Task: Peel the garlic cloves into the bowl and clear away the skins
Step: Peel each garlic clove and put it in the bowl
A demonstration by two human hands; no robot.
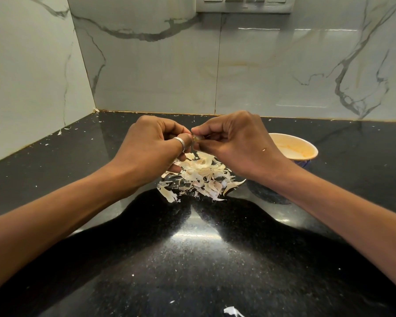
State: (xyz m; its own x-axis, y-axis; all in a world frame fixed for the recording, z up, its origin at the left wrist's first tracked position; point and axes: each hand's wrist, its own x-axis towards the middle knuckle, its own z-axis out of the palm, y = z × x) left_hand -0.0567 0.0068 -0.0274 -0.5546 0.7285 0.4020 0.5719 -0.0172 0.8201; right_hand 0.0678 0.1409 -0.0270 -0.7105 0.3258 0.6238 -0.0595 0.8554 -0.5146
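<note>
At the bottom edge of the frame, just right of centre, a torn white scrap of skin (232, 311) lies alone on the black speckled bench (192, 259). Smaller white flecks are scattered over the glossy surface.

Two bare forearms come in from the lower left and lower right corners and meet at the middle of the frame. Below where they meet, a loose pile of garlic skins (201, 177) sits on the bench, pale and papery, with a few strips straggling toward the viewer.

Above that pile the two hands are held close together. The left hand (153, 147), wearing a silver ring (180, 141), has its fingers curled and pinches a small garlic clove (196, 139). The right hand (236, 143) is also curled, its fingertips pinching the same clove from the other side. Most of the clove is hidden by the fingers.

Right of centre, behind the right wrist, stands the bowl (293, 147), pale orange inside and dark blue outside. The hand partly covers it, so its contents cannot be made out.

Farthest back, grey-veined marble wall tiles (158, 65) rise from the bench, with a switch plate (245, 3) at the top edge.
</note>
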